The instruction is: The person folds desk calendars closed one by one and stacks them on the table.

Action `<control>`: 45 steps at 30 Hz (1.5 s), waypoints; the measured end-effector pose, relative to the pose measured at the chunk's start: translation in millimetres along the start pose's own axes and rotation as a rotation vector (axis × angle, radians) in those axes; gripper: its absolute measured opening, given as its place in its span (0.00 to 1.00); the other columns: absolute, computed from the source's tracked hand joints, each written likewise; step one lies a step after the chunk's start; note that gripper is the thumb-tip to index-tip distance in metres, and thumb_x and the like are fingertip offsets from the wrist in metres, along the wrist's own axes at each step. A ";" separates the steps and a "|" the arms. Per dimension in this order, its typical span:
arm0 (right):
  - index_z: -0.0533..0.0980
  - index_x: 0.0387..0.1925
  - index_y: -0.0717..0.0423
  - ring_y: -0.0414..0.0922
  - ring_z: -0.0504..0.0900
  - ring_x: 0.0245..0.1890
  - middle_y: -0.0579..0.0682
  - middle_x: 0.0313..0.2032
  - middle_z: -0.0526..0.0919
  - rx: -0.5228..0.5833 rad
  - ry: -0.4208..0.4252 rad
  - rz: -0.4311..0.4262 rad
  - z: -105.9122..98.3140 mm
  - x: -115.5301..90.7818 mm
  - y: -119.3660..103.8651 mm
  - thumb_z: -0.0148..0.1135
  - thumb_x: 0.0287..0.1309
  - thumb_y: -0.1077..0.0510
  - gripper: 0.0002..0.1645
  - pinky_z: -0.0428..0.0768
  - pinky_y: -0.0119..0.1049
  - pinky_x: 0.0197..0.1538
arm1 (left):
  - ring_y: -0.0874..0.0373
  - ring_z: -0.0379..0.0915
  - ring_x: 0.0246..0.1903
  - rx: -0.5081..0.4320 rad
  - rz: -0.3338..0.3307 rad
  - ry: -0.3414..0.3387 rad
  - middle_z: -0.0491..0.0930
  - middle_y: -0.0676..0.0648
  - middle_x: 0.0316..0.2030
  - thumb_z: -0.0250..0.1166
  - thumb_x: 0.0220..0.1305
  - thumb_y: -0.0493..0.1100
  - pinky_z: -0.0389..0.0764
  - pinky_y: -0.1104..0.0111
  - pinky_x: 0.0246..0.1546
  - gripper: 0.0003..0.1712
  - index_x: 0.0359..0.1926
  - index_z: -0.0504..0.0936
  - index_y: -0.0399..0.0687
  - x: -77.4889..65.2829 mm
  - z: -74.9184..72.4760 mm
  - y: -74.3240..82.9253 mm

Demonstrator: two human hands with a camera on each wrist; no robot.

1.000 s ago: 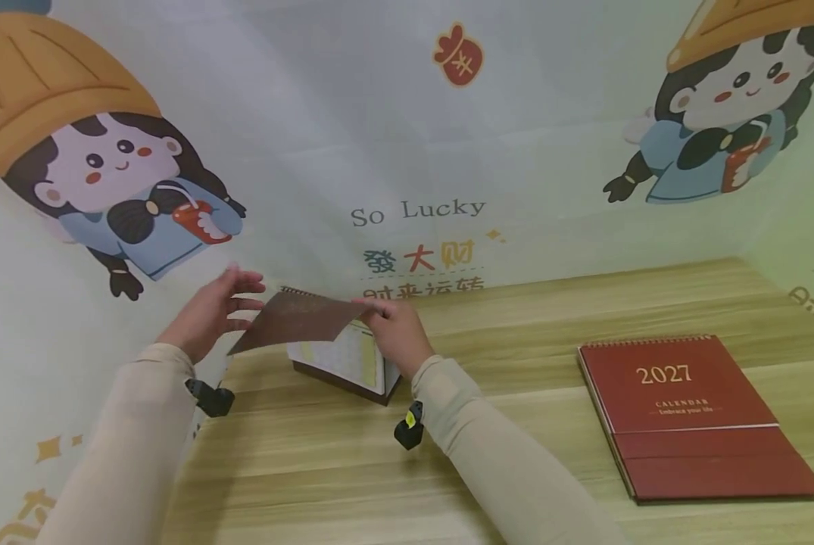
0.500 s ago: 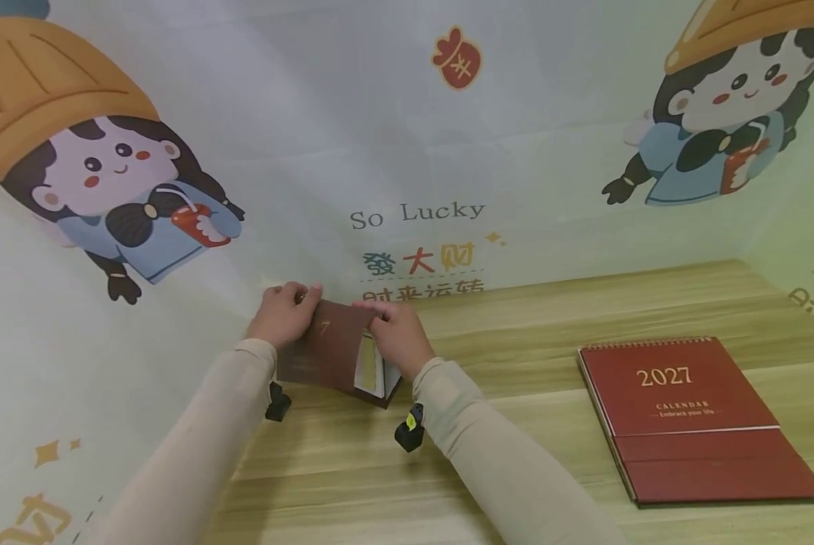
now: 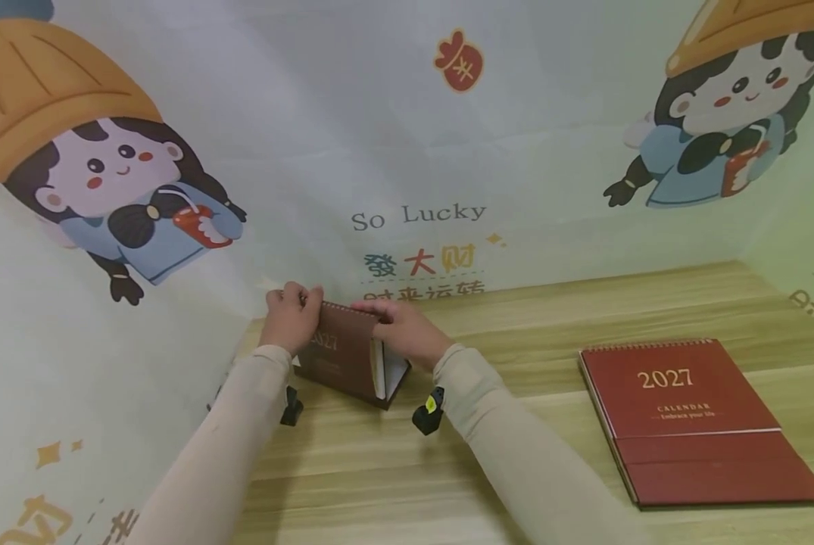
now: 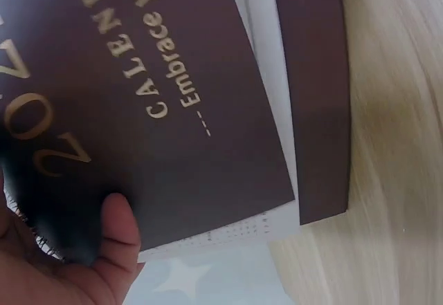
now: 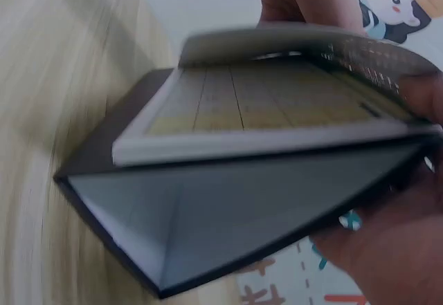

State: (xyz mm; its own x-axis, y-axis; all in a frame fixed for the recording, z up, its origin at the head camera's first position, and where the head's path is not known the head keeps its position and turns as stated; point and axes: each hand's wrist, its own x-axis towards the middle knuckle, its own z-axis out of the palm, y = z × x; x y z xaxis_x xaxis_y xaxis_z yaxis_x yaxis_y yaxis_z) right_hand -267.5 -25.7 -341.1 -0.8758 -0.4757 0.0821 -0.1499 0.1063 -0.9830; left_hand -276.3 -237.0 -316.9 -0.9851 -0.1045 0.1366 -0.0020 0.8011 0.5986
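A brown desk calendar (image 3: pixel 341 356) stands tent-like on the table at the back left, its gold "2027" cover hanging down in front. At its top left corner my left hand (image 3: pixel 292 322) grips the spiral edge. The left thumb (image 4: pixel 119 225) lies on the cover. My right hand (image 3: pixel 410 333) holds the top right corner, fingers along the coil and thumb at the front. From the right wrist view, the cover still bows slightly off the yellow-and-white pages (image 5: pixel 242 101), above the hollow triangular stand (image 5: pixel 208 215). Part of the "2027" is hidden behind the left hand.
A larger red 2027 calendar (image 3: pixel 700 416) lies flat at the right of the wooden table (image 3: pixel 502 469). Behind the table hangs a printed cloth (image 3: pixel 311 113) with cartoon figures, close to the brown calendar's back. A black wrist camera (image 3: pixel 428 412) hangs at the right cuff.
The brown cover has swung from raised over the pages down onto the calendar's front. My left hand has moved right to grip the top left corner; the right hand stays at the top right.
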 end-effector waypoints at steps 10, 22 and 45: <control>0.73 0.66 0.48 0.43 0.68 0.66 0.45 0.64 0.74 0.147 0.007 -0.009 -0.1 -5.3 2.5 0.52 0.70 0.59 0.25 0.63 0.45 0.68 | 0.35 0.65 0.42 -0.022 -0.002 0.117 0.54 0.31 0.54 0.38 0.76 0.60 0.68 0.44 0.48 0.24 0.45 0.61 0.42 -0.6 15.9 3.4; 0.77 0.61 0.51 0.42 0.83 0.42 0.51 0.51 0.83 -0.021 0.230 -0.144 22.1 -3.5 14.9 0.60 0.70 0.52 0.21 0.81 0.38 0.46 | 0.33 0.63 0.45 -0.030 0.015 0.139 0.54 0.30 0.56 0.37 0.76 0.60 0.66 0.43 0.49 0.24 0.46 0.61 0.42 0.4 21.9 0.9; 0.75 0.62 0.44 0.42 0.85 0.39 0.46 0.45 0.85 0.007 0.192 -0.108 25.9 2.2 39.4 0.64 0.66 0.51 0.23 0.82 0.40 0.45 | 0.33 0.50 0.69 -0.232 0.056 0.099 0.41 0.29 0.72 0.40 0.76 0.65 0.55 0.44 0.67 0.43 0.78 0.42 0.45 1.3 19.6 -24.2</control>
State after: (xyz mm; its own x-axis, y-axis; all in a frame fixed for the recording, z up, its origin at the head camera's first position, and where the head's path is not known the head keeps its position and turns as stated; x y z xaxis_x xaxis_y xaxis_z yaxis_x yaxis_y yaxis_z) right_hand -263.5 -45.2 -383.9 -0.9261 -0.3089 0.2164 -0.2453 0.0574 -0.9678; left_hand -280.9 -245.0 -346.7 -0.9609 -0.1300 0.2444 0.1029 0.6519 0.7513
